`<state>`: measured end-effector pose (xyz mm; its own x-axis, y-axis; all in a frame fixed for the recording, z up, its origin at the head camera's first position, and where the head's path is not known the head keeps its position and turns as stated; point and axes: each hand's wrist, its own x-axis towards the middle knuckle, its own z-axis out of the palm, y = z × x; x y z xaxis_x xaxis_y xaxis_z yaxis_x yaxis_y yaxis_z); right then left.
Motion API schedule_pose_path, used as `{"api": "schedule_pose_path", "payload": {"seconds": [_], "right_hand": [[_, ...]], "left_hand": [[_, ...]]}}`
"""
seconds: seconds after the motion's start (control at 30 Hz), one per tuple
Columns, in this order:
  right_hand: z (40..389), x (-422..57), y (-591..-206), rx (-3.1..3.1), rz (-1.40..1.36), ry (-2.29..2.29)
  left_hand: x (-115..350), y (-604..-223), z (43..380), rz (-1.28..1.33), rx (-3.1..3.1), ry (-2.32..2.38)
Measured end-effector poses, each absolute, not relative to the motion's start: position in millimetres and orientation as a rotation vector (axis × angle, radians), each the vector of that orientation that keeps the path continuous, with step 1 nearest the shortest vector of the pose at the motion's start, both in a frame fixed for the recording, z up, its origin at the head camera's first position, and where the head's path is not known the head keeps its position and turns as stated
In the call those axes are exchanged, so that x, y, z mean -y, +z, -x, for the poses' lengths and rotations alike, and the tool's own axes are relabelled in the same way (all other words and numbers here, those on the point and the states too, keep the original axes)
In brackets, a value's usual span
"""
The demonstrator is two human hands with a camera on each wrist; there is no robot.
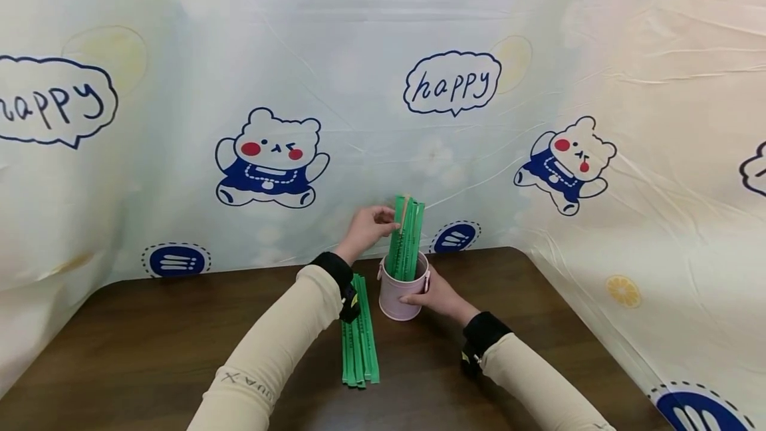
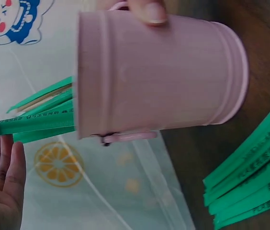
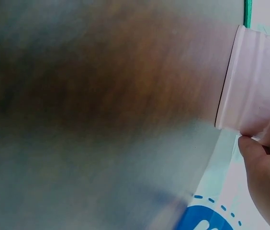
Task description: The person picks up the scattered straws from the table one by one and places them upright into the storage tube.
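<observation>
In the head view, the left arm is stretched forward and inward in a cream sleeve (image 1: pixel 260 358), with a black band (image 1: pixel 332 271) worn at the wrist, and the left hand (image 1: pixel 370 228) is raised above the rim of the pink bucket (image 1: pixel 399 301). The top of the standing green packets (image 1: pixel 408 238) is met by its thumb and fingertips. The bucket is stood upright on the brown table (image 1: pixel 149 331), near the patterned cloth (image 1: pixel 371 78), and the packets are held inside it, projecting well above the rim. The right arm is reached in from the other side, and the bucket's side is gripped low by the right hand (image 1: pixel 439 294), the thumb being laid across its front; the other fingers are mostly hidden. The lying green packets (image 1: pixel 361 351) are spread on the table beside the bucket, partly covered by the left wrist. In the left wrist view, one standing packet is pinched near its end between thumb and fingertips, the palm being turned to the camera, while a thumb is pressed to the bucket's wall. In the right wrist view, the bucket is seen held at the edge by the right hand, its far fingers cut off.
</observation>
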<state>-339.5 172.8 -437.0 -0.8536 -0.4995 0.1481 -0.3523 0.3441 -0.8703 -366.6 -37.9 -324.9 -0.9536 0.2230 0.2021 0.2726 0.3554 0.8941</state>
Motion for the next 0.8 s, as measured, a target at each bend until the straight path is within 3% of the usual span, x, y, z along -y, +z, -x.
{"api": "schedule_pose_path", "payload": {"seconds": [0.8], "right_hand": [[338.5,-173.7,-437.4,-2.474,0.742,-1.506]], "left_hand": [[26.0,-356.5,357.2,0.371,2.555,-1.529]]}}
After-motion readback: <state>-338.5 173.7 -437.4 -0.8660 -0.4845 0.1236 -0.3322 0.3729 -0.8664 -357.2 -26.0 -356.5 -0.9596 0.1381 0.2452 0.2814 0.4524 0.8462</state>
